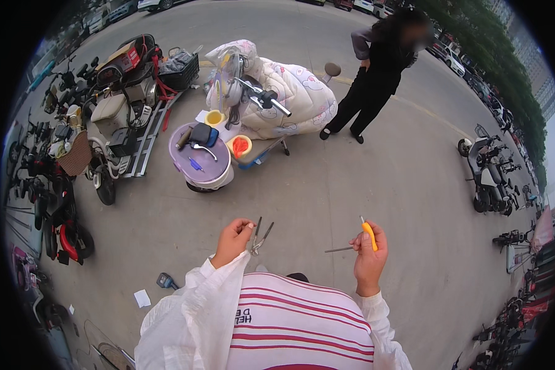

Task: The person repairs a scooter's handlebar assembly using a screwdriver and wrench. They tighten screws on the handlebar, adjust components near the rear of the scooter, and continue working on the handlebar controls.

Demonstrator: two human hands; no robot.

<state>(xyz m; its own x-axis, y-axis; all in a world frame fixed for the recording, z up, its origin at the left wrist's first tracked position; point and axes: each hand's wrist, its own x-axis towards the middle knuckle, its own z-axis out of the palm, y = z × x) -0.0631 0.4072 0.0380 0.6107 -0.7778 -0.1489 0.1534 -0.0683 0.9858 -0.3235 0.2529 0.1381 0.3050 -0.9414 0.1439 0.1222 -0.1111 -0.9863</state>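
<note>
Left hand (232,241) forward, fingers pinching pliers (256,246) | right hand (370,259) upright, fingers gripping yellow-handled tool (369,234), thin rod (338,250)

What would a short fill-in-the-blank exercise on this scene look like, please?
1. The pliers are nearest the person's ____ hand.
2. The right hand holds a tool with a ____ handle.
3. The round lid is coloured ____.
4. The bystander wears ____ trousers.

Missing words: left; yellow; purple; black.
</note>
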